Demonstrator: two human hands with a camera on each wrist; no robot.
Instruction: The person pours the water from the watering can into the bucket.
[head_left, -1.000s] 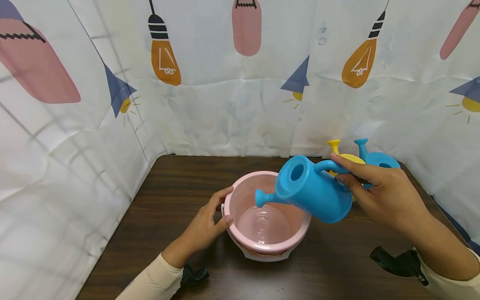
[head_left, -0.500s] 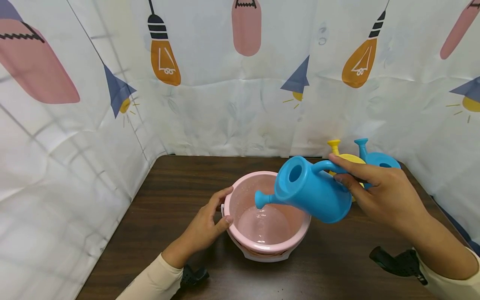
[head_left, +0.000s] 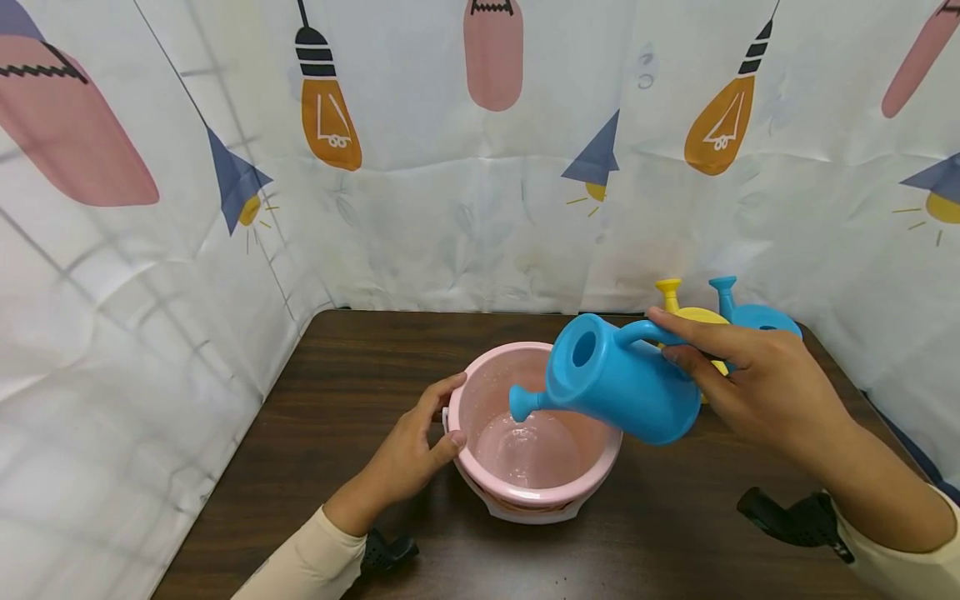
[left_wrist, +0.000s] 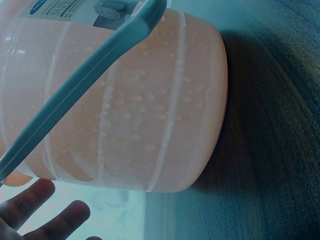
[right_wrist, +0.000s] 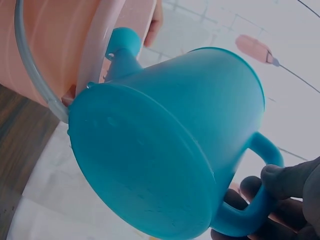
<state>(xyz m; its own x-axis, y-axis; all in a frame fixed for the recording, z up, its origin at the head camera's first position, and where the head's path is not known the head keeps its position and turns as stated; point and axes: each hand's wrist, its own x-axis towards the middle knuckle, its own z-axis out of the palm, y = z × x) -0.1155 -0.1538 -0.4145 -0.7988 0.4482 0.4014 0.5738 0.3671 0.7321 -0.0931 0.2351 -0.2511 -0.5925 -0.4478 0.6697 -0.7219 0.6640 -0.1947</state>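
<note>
A pink bucket [head_left: 528,498] stands upright on the table, with shallow, glinting water at its bottom. My left hand [head_left: 408,450] rests on its left rim, thumb and forefinger spread along the edge. In the left wrist view, extended fingers [left_wrist: 57,225] show beside the bucket wall [left_wrist: 135,110]. My right hand [head_left: 765,387] grips the handle of a blue watering can [head_left: 637,396], thumb on top and fingers around it. The can is tilted left, its spout [head_left: 527,402] above the bucket opening. Droplets cling to its base [right_wrist: 135,165] in the right wrist view.
A yellow watering can [head_left: 697,315] and a second blue watering can [head_left: 765,317] stand at the back right, partly hidden by my right hand. The brown wooden table [head_left: 360,358] meets a printed white curtain [head_left: 465,225] behind. The bucket's grey handle [left_wrist: 85,85] hangs along its side.
My right hand and the tilted watering can have shifted slightly left. The glints on the water have changed. My left hand and the bucket have stayed in place.
</note>
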